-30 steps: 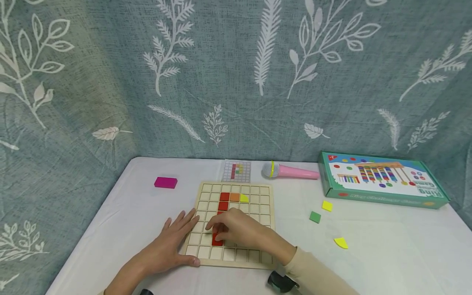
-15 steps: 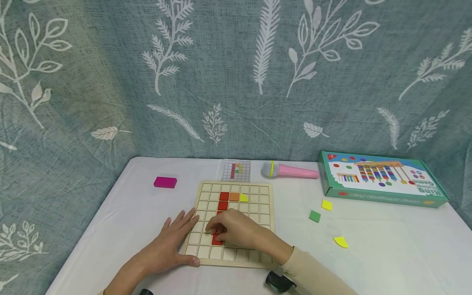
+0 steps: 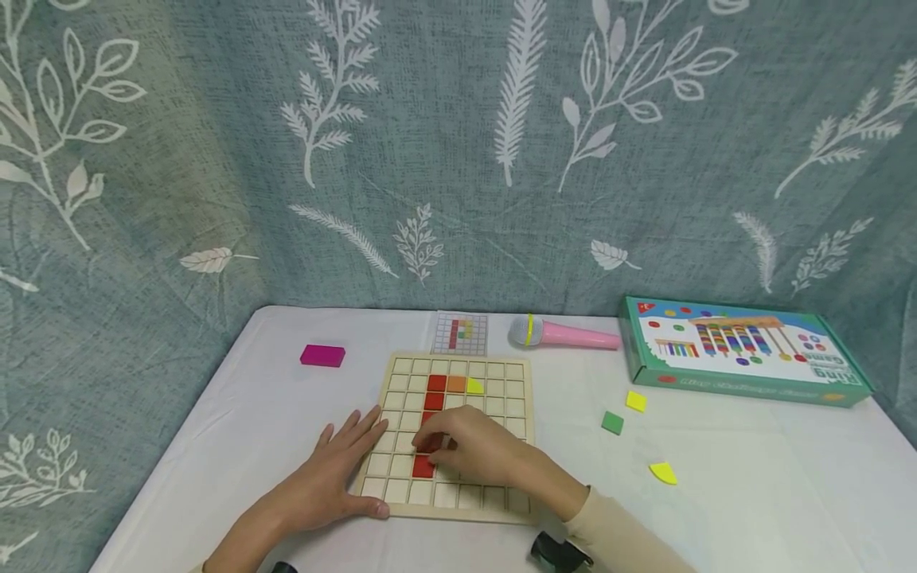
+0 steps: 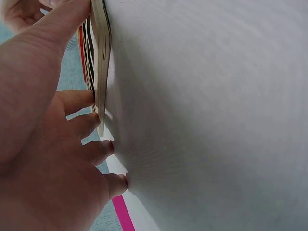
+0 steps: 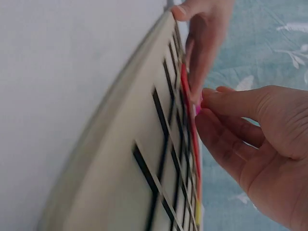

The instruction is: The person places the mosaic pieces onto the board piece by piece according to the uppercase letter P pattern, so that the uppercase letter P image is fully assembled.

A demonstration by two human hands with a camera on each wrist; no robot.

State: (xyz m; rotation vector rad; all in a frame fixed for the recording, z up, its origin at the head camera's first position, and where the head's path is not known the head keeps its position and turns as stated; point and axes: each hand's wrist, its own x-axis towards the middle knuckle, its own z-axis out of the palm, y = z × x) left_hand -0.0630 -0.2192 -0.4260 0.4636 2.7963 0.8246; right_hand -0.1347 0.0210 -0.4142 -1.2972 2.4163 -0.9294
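Our left hand (image 3: pixel 325 473) lies flat, fingers straight, steadying the grid board (image 3: pixel 501 374). Our right hand (image 3: pixel 476 446) curls fingertips onto a red tile (image 3: pixel 423 467); we cannot tell whether that grip pinches it

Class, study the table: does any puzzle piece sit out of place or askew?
Yes. Three loose tiles lie off the wooden grid board to its right: a yellow square, a green square and a yellow quarter-circle, all skewed.
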